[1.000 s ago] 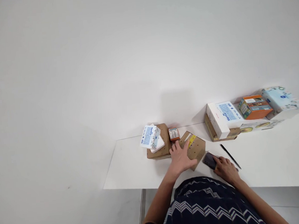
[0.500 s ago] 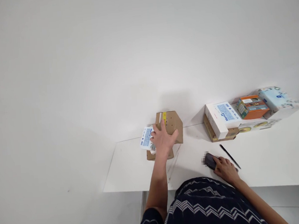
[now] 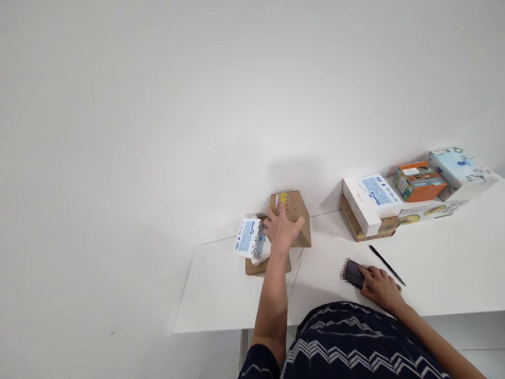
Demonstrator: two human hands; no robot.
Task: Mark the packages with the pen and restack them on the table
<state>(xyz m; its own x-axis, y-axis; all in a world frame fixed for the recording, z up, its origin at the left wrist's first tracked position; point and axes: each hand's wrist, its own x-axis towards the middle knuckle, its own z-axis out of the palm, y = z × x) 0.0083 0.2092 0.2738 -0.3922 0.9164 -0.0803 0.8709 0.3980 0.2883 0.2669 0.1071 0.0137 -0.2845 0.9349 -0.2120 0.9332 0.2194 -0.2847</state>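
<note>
My left hand (image 3: 282,231) has its fingers spread over a brown cardboard box (image 3: 296,206) with a yellow sticker. Whether the fingertips press on the box I cannot tell. Left of that hand, a small white and blue box (image 3: 246,236) lies tilted on another white item, above a lower brown box (image 3: 256,267) partly hidden by my forearm. My right hand (image 3: 381,287) is curled over a dark, phone-like object (image 3: 354,274) lying on the white table (image 3: 454,272). Just beyond it lies a thin black pen-like stick (image 3: 387,265).
Along the wall on the right, a white and blue box (image 3: 376,193) rests partly on a brown box (image 3: 350,219). An orange box (image 3: 422,180) and a light-blue patterned box (image 3: 462,165) sit on a long white box (image 3: 435,212). The wall (image 3: 229,126) rises behind the table.
My left hand has shifted slightly right, uncovering more of the small white and blue box. The upper brown box looks slightly turned. My right hand stays on the dark object.
</note>
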